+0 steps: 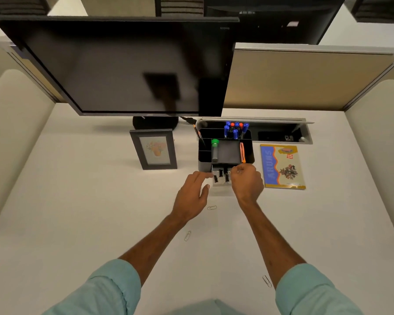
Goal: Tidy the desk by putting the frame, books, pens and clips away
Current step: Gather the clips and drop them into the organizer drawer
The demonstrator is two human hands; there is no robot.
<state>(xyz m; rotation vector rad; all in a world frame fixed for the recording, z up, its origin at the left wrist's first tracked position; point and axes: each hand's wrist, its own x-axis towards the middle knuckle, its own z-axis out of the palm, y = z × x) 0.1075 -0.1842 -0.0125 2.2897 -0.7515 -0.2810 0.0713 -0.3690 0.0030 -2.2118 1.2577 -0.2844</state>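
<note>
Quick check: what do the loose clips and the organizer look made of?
Clips: thin bent wire with a pale sheen, probably metal. Organizer: matte black with flat, dull walls, likely plastic, though painted metal is possible.

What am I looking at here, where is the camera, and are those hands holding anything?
No machine: a person tidies a desk, filmed by one head-worn camera looking down. The left hand reaches with straight fingers to the open drawer of a black organiser; the right hand hovers over it, fingers curled, and whether it pinches anything is unclear. Binder clips lie in the drawer. A picture frame stands left, a book lies right, pens stand in the organiser, three paper clips lie loose on the desk.
</note>
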